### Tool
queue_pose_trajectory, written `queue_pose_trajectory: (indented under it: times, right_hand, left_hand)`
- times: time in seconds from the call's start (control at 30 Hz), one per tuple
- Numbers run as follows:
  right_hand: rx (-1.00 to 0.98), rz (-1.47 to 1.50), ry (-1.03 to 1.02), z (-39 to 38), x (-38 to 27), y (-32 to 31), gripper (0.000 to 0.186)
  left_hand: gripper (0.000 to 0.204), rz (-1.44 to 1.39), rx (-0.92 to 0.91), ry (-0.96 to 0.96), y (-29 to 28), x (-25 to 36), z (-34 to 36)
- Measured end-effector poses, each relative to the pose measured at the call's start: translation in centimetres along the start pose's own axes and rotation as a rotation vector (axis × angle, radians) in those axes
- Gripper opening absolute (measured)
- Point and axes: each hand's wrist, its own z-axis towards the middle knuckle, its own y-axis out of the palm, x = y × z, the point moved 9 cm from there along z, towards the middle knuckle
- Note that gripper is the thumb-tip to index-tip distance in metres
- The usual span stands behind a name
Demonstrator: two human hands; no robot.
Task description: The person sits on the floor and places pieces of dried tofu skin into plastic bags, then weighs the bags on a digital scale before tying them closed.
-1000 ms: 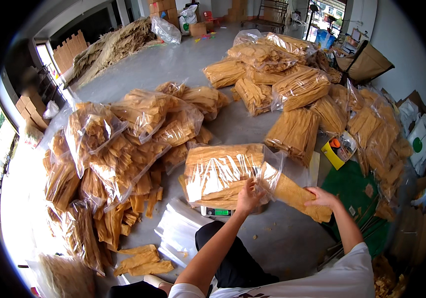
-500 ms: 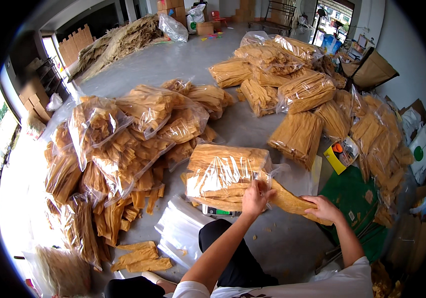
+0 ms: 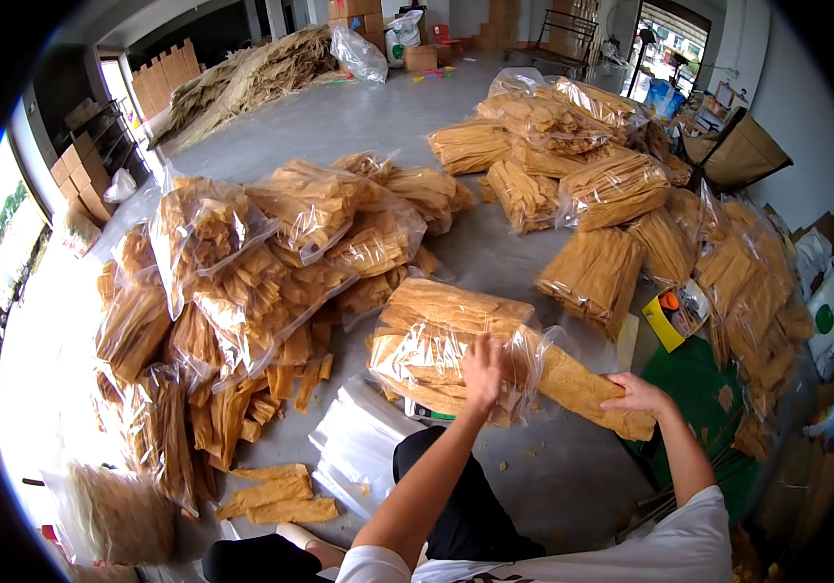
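A clear plastic bag (image 3: 436,321) packed with tan, wrinkled dried sheets, which look like bean curd skin, lies in front of me on a scale (image 3: 424,412), mostly hidden under it. My left hand (image 3: 483,377) is on the bag near its right end, fingers curled against the plastic. One flat dried sheet (image 3: 582,382) slants from the bag's mouth down to the right, its inner end inside the plastic. My right hand (image 3: 638,396) grips that sheet near its outer end, thumb on top.
Bagged bundles form a heap (image 3: 290,233) at left and another pile (image 3: 572,146) at back right. Flat empty bags (image 3: 363,442) and loose sheets (image 3: 276,497) lie left of my knee. A yellow box (image 3: 667,321) stands by a green mat (image 3: 694,384) at right.
My left hand has shifted slightly left and up over the bag. The sheet in my right hand now lies flatter and wider, at the bag's mouth. The view has shifted slightly.
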Motion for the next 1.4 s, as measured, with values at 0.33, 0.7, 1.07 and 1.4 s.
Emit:
queue_pose_trajectory:
  times: [0.33,0.7,1.07,1.4]
  right_hand:
    - [-0.102,0.578,0.196,-1.5,2.7,4.8,0.042]
    - [0.117,0.242,0.09,0.4,-0.8,4.1,0.042]
    - [-0.024,0.131,0.176,3.0,1.1,4.3,0.038]
    - [-0.19,0.563,0.027,12.7,-4.0,9.0,0.021]
  left_hand:
    - [0.071,-0.132,-0.49,-0.46,2.9,-5.9,0.4]
    - [0.064,-0.021,-0.404,0.069,2.1,-0.6,-0.6]
    - [0.016,0.271,-0.466,0.567,1.2,5.1,-5.4]
    - [0.006,-0.066,-0.722,0.677,1.6,7.1,-9.9]
